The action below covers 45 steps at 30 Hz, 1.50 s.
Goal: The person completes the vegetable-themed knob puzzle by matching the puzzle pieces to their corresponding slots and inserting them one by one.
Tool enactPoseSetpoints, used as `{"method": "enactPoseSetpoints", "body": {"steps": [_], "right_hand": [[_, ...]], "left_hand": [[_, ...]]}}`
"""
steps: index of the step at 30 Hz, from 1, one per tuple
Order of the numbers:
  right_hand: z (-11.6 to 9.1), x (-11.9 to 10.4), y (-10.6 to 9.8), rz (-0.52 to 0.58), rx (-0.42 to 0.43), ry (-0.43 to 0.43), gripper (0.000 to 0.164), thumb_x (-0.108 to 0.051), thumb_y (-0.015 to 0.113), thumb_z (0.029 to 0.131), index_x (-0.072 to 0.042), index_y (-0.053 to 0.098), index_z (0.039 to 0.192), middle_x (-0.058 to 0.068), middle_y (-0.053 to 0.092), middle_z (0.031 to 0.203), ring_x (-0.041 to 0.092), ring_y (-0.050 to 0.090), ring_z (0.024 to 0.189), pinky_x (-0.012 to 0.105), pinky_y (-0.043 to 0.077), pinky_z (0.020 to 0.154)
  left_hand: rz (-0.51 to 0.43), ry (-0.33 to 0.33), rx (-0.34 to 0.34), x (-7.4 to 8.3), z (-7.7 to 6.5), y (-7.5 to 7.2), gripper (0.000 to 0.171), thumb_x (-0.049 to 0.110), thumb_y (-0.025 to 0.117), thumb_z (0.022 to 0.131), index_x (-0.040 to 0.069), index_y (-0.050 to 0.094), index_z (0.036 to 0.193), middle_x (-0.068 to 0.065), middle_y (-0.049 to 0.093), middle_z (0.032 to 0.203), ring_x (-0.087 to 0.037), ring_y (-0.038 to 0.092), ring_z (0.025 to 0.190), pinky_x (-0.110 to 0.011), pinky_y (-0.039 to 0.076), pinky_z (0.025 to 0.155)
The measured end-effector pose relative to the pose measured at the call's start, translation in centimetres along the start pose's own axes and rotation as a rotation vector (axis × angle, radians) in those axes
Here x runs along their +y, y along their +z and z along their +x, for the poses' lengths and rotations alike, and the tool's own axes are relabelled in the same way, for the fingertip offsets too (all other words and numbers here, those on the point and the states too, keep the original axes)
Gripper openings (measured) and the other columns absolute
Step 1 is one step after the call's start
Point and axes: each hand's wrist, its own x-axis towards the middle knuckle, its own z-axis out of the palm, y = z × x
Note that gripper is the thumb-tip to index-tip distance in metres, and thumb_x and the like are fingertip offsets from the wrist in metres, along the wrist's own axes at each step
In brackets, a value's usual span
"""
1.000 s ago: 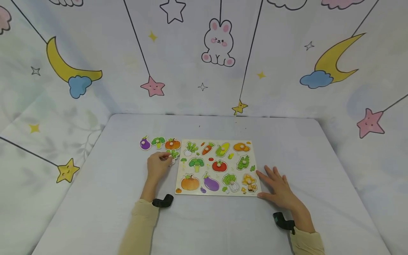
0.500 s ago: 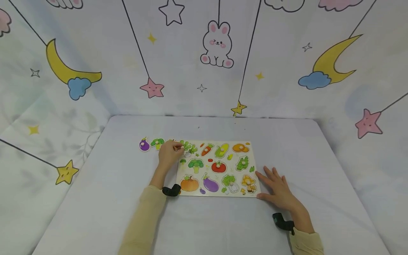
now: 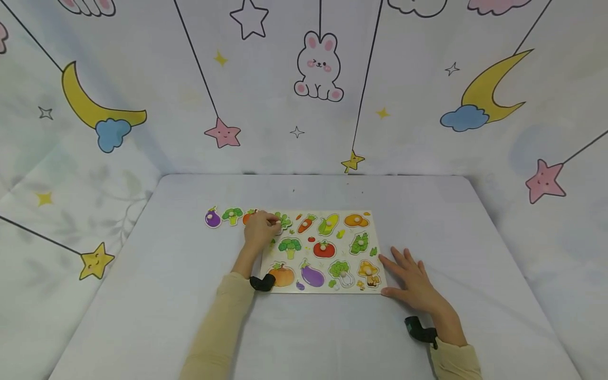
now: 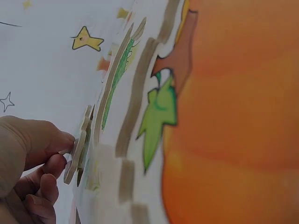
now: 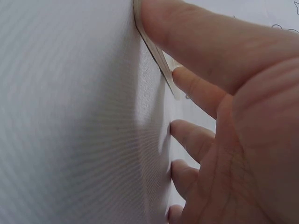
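My left hand (image 3: 260, 230) is over the upper left corner of a white vegetable puzzle board (image 3: 343, 248). Thumb and fingertips pinch the small knob of a leafy white radish puzzle piece (image 3: 285, 220). In the left wrist view this piece (image 4: 78, 156) is edge-on close to the board; whether it touches is hard to tell. My right hand (image 3: 415, 282) lies spread at the board's right edge, its thumb (image 5: 182, 28) resting on the rim. Left of the board lie an eggplant piece (image 3: 212, 218), a broccoli piece (image 3: 232, 215) and a pumpkin piece (image 3: 248, 217), the last partly hidden by my left hand.
Knobbed pieces sit in the board, among them a carrot (image 3: 306, 224), corn (image 3: 328, 225), tomato (image 3: 324, 249) and mushroom (image 3: 368, 272). Broccoli (image 3: 290, 247), pumpkin (image 3: 282, 275) and eggplant (image 3: 312, 275) pictures show without knobs. A white cloth (image 3: 328, 332) covers the table; a patterned curtain hangs behind.
My left hand has carried the radish piece from beside the board to the right, over its upper left corner. The right hand stays at the edge. The head view has shifted slightly.
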Motion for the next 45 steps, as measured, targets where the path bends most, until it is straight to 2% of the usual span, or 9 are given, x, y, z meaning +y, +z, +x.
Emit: {"method": "enactPoseSetpoints", "body": {"steps": [11,22,28,31,35,40,43,45], "right_hand": [[0.0,-0.2,0.0,0.002,-0.002,-0.004,0.079,-0.044,0.069,0.069,-0.020,0.036,0.136,0.017,0.016,0.146,0.041,0.002,0.133,0.062,-0.001,0.099],[0.0,-0.2,-0.2,-0.007,0.005,-0.003,0.079,-0.043,0.069,0.069,-0.020,0.036,0.136,0.018,0.017,0.146,0.041,0.002,0.133,0.063,0.000,0.098],[0.1,-0.1,0.0,-0.013,0.006,-0.005,0.079,-0.043,0.069,0.068,-0.020,0.036,0.136,0.019,0.018,0.145,0.043,0.003,0.132,0.064,0.001,0.097],[0.1,0.0,0.1,-0.015,0.008,-0.005,0.079,-0.043,0.070,0.068,-0.021,0.037,0.136,0.018,0.018,0.145,0.043,0.003,0.132,0.064,0.001,0.098],[0.1,-0.1,0.2,-0.014,0.021,-0.013,0.079,-0.042,0.071,0.067,-0.021,0.037,0.136,0.018,0.018,0.145,0.042,0.004,0.132,0.064,0.001,0.097],[0.0,-0.2,0.1,-0.008,0.036,-0.021,0.078,-0.041,0.071,0.068,-0.020,0.038,0.135,0.019,0.019,0.145,0.042,0.004,0.132,0.064,0.001,0.097],[0.0,-0.2,0.1,-0.012,0.029,-0.013,0.079,-0.043,0.070,0.068,-0.020,0.037,0.136,0.019,0.019,0.145,0.041,0.004,0.133,0.063,0.001,0.098],[0.0,-0.1,0.1,-0.013,0.017,-0.005,0.079,-0.044,0.069,0.068,-0.021,0.036,0.136,0.018,0.018,0.145,0.041,0.003,0.133,0.063,0.001,0.098]], "left_hand": [[-0.007,-0.011,-0.027,-0.5,-0.1,0.5,0.014,0.020,0.063,0.077,0.012,0.071,0.085,-0.002,0.063,0.077,-0.015,0.056,0.065,-0.028,0.043,0.054],[-0.046,-0.010,-0.035,-0.4,-0.1,0.7,0.017,0.021,0.062,0.079,0.011,0.071,0.089,-0.002,0.065,0.078,-0.015,0.057,0.069,-0.031,0.045,0.061],[-0.031,-0.022,-0.048,-0.2,-0.4,0.3,0.019,0.022,0.062,0.079,0.011,0.071,0.091,-0.001,0.065,0.077,-0.016,0.057,0.069,-0.031,0.045,0.061],[-0.059,-0.035,-0.050,-0.2,-0.7,-0.2,0.022,0.023,0.063,0.078,0.011,0.070,0.095,-0.001,0.064,0.077,-0.016,0.056,0.069,-0.030,0.043,0.060],[-0.109,-0.041,0.032,-1.0,-0.8,-1.1,0.026,0.021,0.066,0.075,0.010,0.069,0.098,-0.002,0.062,0.076,-0.016,0.056,0.068,-0.029,0.042,0.060],[-0.125,-0.055,0.231,-3.4,-0.5,-3.0,0.023,0.017,0.067,0.074,0.006,0.070,0.094,-0.007,0.062,0.073,-0.018,0.053,0.061,-0.029,0.039,0.055],[-0.125,-0.123,0.349,-5.3,-0.3,-4.4,0.023,0.014,0.066,0.073,0.006,0.069,0.094,-0.009,0.063,0.073,-0.020,0.051,0.060,-0.030,0.035,0.055],[-0.111,-0.188,0.400,-6.5,-0.2,-5.4,0.024,0.013,0.065,0.074,0.006,0.069,0.096,-0.009,0.062,0.076,-0.022,0.052,0.064,-0.031,0.035,0.059]]}}
